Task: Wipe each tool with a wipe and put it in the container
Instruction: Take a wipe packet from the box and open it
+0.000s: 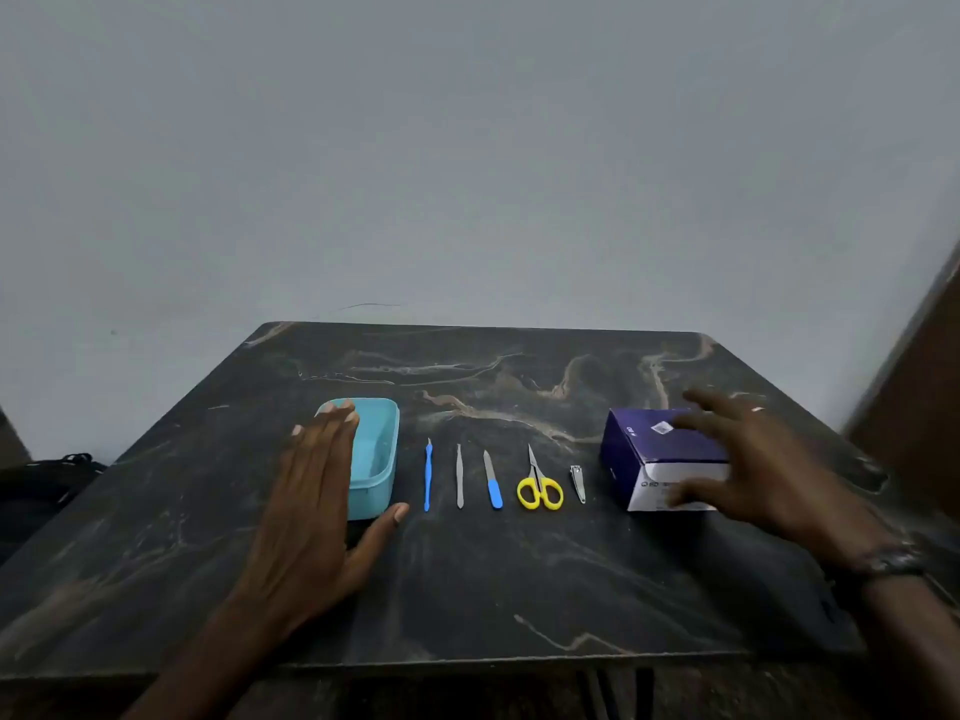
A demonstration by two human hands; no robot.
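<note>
i'm seeing my left hand lying flat, fingers straight, over the tub — my right hand is spreading blurred fingers over the box, gripping nothing.

The left hand is stretched forward, palm down, with straight fingers together and the thumb spread to the side, while the right hand, with a watch on its wrist, has fingers spread and slightly blurred.

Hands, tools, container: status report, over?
Left hand open over container; right hand open at wipe box. Five tools untouched. Nothing blocking.
</note>
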